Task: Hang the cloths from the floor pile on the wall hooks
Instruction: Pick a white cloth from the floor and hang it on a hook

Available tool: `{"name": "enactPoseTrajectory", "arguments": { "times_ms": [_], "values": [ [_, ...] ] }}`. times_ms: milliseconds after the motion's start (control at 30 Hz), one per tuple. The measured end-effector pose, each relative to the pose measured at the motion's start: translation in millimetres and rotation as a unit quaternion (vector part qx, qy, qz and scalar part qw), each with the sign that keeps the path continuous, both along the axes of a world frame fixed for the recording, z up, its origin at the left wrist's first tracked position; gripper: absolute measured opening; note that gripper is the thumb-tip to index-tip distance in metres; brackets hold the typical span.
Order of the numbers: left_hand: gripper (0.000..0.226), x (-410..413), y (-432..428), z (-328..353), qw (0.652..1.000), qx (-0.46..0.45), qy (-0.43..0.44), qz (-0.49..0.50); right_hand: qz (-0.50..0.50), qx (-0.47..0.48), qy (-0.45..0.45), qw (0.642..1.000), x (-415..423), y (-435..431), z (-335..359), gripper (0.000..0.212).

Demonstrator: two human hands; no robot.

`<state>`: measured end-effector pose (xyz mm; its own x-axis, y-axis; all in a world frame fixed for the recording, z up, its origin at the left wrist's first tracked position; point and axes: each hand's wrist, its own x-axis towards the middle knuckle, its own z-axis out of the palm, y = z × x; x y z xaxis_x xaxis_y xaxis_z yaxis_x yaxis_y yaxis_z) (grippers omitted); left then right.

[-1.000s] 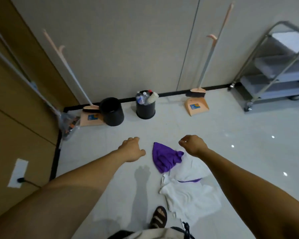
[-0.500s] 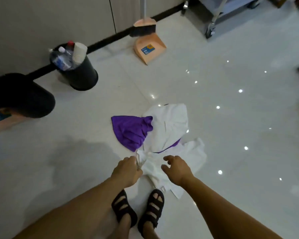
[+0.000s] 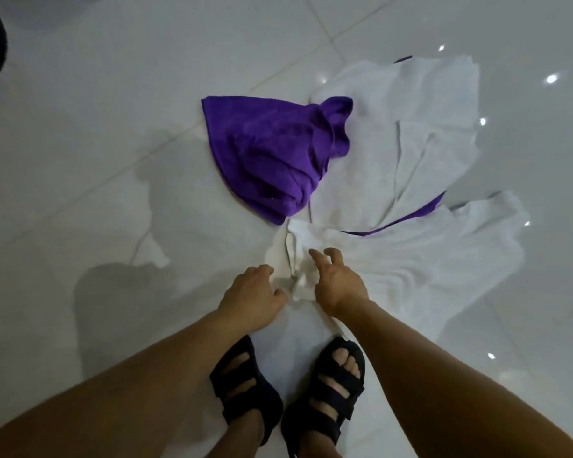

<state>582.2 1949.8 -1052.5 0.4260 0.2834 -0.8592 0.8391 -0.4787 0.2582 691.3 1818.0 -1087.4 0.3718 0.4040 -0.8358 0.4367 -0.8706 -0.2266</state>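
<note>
- Where both arms reach down to the tiled floor (image 3: 96, 160), the cloth pile lies just ahead of two black sandals (image 3: 245, 391).
- Near white cloth (image 3: 411, 259): spread on the floor, near edge bunched up between the hands.
- Left hand (image 3: 250, 297): fingers curled on that bunched edge, thumb against the fold.
- Right hand (image 3: 338, 285): fingers loosely spread, forefinger out, resting on the same cloth, gripping nothing.
- Purple cloth (image 3: 268, 153): crumpled, beyond the hands, overlapping the far white cloth (image 3: 427, 127).

The purple cloth (image 3: 272, 153) is plain, the white cloths (image 3: 427, 269) too (purple edge showing between them). The sandals (image 3: 255, 408) are black.
</note>
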Motion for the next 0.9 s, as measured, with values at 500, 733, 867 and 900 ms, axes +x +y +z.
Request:
{"name": "enactPoseTrajectory", "arguments": {
  "times_ms": [500, 733, 867, 900],
  "values": [
    [0.072, 50.0, 35.9, 217.1, 0.989, -0.053, -0.113, 0.083, -0.314, 0.26, -0.012, 0.913, 51.5, 11.6, 256.3, 0.044],
    [0.081, 96.3, 66.0, 429.3, 0.936, -0.138, -0.276, 0.167, -0.338, 0.407, 0.009, 0.848, 85.8, 66.5, 481.9, 0.017],
    [0.038, 97.3, 91.4, 536.0, 0.921, -0.066, -0.323, 0.209, -0.331, 0.463, 0.01, 0.823, 97.0, 80.9, 579.1, 0.025],
    [0.032, 95.2, 97.1, 559.8, 0.913, -0.054, -0.334, 0.226, -0.32, 0.479, 0.016, 0.818, 98.6, 82.8, 598.8, 0.036]
  ]
}}
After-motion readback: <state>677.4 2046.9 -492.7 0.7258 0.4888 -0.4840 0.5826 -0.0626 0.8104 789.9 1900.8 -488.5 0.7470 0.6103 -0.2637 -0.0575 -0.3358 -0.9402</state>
